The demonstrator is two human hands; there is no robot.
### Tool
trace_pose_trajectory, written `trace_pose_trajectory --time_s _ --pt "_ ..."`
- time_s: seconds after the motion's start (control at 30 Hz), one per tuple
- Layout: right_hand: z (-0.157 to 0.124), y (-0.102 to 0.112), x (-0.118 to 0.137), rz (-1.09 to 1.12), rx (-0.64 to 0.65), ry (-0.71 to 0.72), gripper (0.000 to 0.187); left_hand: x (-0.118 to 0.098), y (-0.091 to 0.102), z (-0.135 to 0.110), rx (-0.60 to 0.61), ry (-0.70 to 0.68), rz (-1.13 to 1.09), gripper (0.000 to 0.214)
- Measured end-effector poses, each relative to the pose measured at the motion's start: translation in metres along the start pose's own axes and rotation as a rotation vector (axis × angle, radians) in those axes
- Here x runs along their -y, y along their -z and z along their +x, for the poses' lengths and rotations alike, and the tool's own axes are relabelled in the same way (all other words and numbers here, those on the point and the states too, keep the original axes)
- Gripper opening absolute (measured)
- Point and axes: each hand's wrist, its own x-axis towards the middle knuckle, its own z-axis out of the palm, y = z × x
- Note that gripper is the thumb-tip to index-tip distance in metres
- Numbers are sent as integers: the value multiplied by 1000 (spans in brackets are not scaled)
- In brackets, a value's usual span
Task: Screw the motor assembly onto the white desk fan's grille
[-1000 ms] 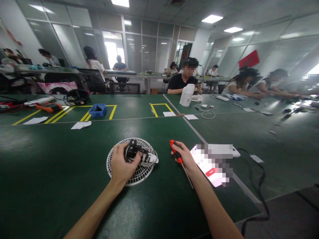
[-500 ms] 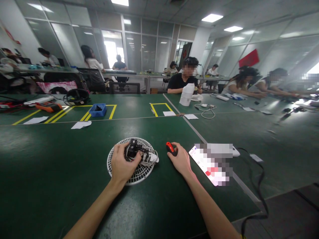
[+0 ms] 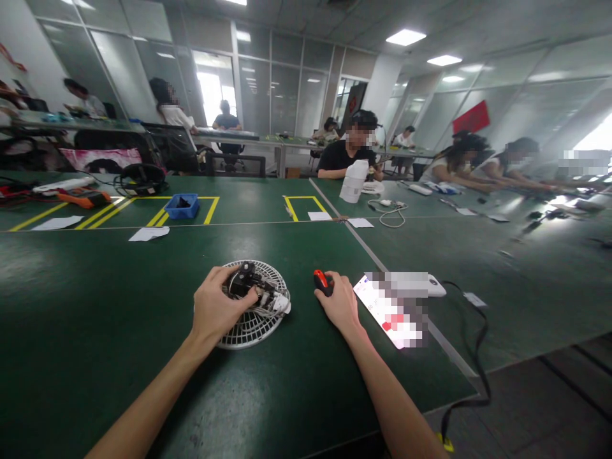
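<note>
A fan motor with black housing, wiring and a white end piece lies on a round white fan grille on the green table. My left hand is curled around the motor's left side, its thumb pressed on the near side and its fingers over the far side. To the right, my right hand rests low on the table, fingers closed about a red-and-black screwdriver. Only the handle shows; its shaft is hidden. A lit phone, partly blurred out, lies just right of that hand.
A white device with a black cable lies beyond the phone. Farther back are a blue bin with dark parts, paper slips and yellow tape outlines. A co-worker sits opposite, behind a white bottle-like container.
The whole view has shifted slightly, so things sit a little farther left. My left hand has slid left on the motor, its grip a bit wider. My right hand keeps its hold.
</note>
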Motion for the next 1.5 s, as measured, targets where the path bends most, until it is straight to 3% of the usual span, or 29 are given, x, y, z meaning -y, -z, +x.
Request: trace_pose_trajectory --time_s 0.57,0.83,1.03,1.27,1.5 --pt "-2 11 15 -100 128 -19 50 42 73 5 22 123 206 59" --pt "-2 15 19 -156 198 -35 49 67 125 12 72 372 374 81" --pt "-2 18 21 -159 213 -47 49 86 153 11 10 559 382 96" --pt "-1 17 19 -168 207 -42 48 87 155 4 -50 570 361 95" --pt "0 17 18 -169 203 -40 48 80 129 -4 -76 371 318 83"
